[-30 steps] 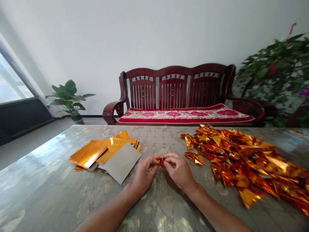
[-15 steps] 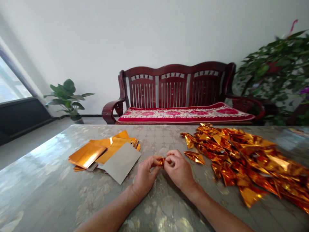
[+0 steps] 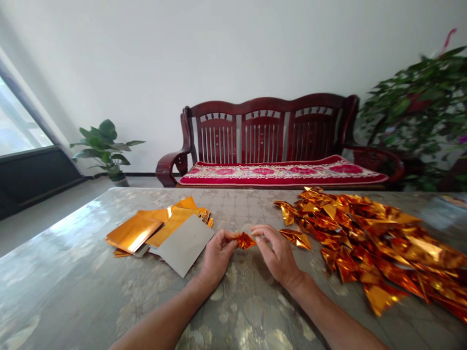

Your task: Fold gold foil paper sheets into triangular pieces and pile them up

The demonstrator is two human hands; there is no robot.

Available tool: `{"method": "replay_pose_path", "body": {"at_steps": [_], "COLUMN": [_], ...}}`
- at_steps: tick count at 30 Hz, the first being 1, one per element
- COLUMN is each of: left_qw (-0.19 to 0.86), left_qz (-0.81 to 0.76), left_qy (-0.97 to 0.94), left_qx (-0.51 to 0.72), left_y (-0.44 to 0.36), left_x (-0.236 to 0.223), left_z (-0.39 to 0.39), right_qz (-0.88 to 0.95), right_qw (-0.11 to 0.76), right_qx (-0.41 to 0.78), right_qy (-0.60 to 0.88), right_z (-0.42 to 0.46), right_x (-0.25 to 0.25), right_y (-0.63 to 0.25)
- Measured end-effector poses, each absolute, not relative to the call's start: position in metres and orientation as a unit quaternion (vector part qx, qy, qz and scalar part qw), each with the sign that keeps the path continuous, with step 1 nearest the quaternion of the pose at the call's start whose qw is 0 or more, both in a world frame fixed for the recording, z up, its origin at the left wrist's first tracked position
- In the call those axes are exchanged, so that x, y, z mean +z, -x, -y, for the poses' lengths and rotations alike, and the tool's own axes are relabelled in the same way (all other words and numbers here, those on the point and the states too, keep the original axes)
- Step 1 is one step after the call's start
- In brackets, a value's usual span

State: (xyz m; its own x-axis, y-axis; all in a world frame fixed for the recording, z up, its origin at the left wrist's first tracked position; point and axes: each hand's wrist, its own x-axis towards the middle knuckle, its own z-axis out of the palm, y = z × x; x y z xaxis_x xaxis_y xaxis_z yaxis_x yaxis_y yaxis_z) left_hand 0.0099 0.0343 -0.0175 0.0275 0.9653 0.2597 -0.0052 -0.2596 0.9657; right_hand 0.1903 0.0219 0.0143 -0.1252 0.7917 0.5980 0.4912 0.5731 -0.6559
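Two bare hands meet over a marbled bench (image 3: 73, 291), the left hand (image 3: 216, 255) and right hand (image 3: 278, 253) each with its grip pinched on a small folded piece of gold foil (image 3: 245, 240) held just above the surface between them. A heap of folded foil pieces (image 3: 372, 243) spreads to the right; a stack of flat gold sheets (image 3: 146, 231) lies to the left.

A dark red wooden bench (image 3: 270, 131) with a flowery cushion (image 3: 280, 173) stands by the wall, with green plants (image 3: 104, 146) nearby.
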Motion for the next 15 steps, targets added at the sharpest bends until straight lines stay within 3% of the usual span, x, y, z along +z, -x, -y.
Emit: {"method": "replay_pose_path", "body": {"at_steps": [5,15], "left_qw": [0.394,0.459], "left_qz": [-0.484,-0.469], "left_qy": [-0.574,-0.552], "left_qx": [0.53,0.515], "left_y": [-0.006,-0.006], "left_x": [-0.012,-0.019], "left_z": [-0.037,-0.041], "right_qz": [0.792,0.841], "right_qw": [0.465,0.389], "right_qx": [0.1,0.002], "right_qy": [0.382,0.377], "right_z": [-0.024,-0.026], "right_x": [0.012,0.007], "right_y": [-0.203,-0.202]}}
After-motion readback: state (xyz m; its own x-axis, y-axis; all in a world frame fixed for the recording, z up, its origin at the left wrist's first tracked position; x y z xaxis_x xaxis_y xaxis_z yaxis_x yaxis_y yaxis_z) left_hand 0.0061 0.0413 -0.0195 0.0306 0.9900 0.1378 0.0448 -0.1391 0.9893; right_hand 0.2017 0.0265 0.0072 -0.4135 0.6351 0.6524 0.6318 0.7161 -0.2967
